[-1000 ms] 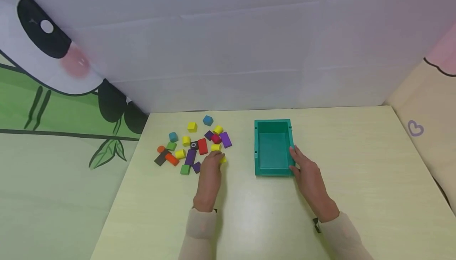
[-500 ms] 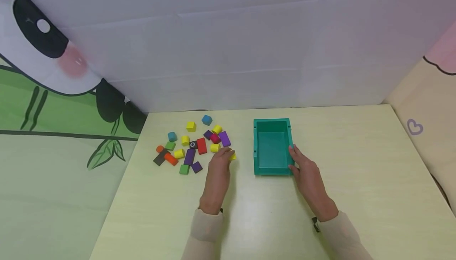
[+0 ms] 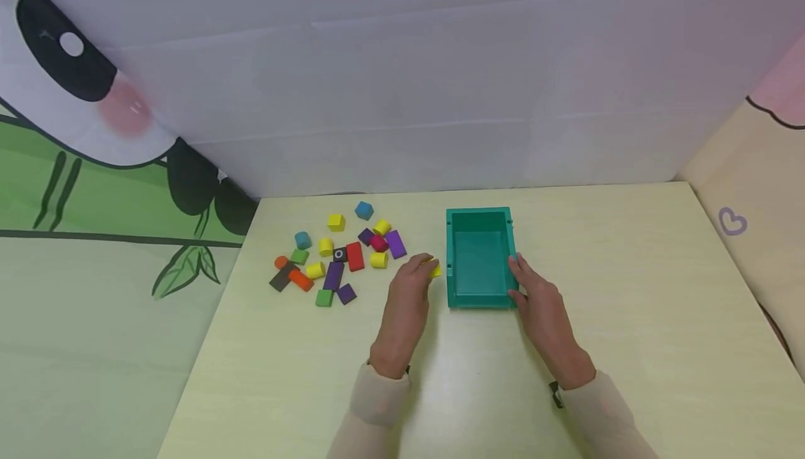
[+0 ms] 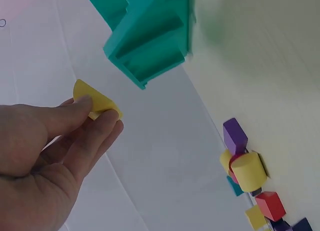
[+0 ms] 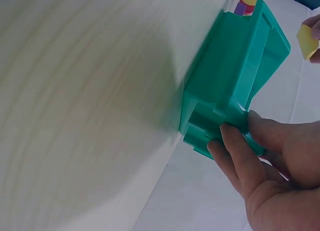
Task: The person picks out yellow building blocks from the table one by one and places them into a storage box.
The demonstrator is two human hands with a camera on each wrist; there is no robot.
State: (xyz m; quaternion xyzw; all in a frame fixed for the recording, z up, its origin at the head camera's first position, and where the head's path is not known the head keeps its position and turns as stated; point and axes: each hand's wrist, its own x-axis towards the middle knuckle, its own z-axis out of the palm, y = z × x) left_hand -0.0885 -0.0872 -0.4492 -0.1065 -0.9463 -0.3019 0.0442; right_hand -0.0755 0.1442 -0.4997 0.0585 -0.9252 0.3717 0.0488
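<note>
My left hand [image 3: 407, 300] pinches a small yellow block [image 4: 96, 99] between thumb and fingertips, held above the table just left of the green plastic bin [image 3: 451, 298]. The block's exact shape is partly hidden by the fingers. In the head view nothing lies inside the bin, which stands upright on the table. My right hand [image 3: 546, 319] grips the bin's right wall near its front corner. From the right wrist, the thumb [image 5: 267, 131] lies at the rim while fingers press the outer side.
Several coloured wooden blocks lie scattered left of the bin, among them a red block [image 3: 355, 257], a purple block [image 3: 395, 244], a yellow cylinder [image 3: 379, 260] and a blue block [image 3: 364, 210]. A pale cloth wall [image 3: 402, 96] rises behind the table [image 3: 629, 291].
My left hand has carried the yellow block rightward, away from the scattered blocks and up to the bin's left side. The right hand and the bin have stayed in place.
</note>
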